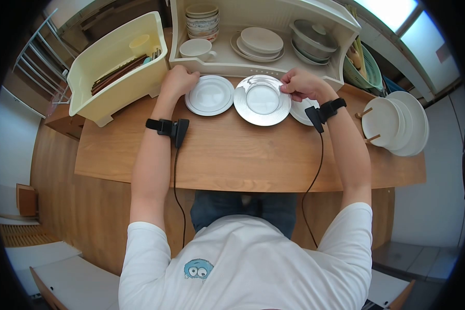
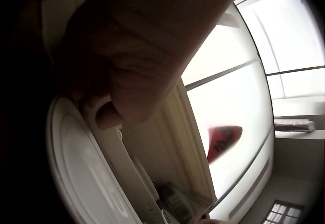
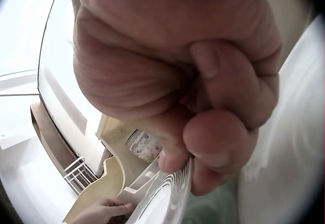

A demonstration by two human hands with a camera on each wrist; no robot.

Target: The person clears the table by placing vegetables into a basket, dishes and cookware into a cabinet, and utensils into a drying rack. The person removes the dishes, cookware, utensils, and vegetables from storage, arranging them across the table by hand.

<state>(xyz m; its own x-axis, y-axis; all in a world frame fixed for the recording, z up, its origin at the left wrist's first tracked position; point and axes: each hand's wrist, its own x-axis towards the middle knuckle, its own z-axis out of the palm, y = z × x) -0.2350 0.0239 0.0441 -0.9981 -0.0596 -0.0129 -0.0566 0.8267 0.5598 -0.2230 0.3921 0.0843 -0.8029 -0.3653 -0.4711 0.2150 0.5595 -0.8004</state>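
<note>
My right hand (image 1: 305, 85) pinches the right rim of a plate with a shiny, ribbed silver border (image 1: 263, 116). In the right wrist view, thumb and fingertips meet on the ribbed rim (image 3: 175, 188). That plate overlaps a white plate (image 1: 300, 112) in the head view, partly hidden below the hand and wrist strap. My left hand (image 1: 180, 81) is by the upper left rim of another white plate (image 1: 209, 95), loosely curled, with one digit pointing along the rim. In the left wrist view this plate (image 2: 86, 168) lies beside the hand, whose other fingers are in shadow.
Behind the plates, a cream rack (image 1: 227, 67) holds stacked bowls (image 1: 202, 23), a cup (image 1: 197, 50), plates (image 1: 261, 40) and a lidded pot (image 1: 315, 36). At left stands a yellow bin (image 1: 82, 106) with chopsticks. Plates stand in a wooden holder (image 1: 372, 138) at right, near a green basket (image 1: 374, 72).
</note>
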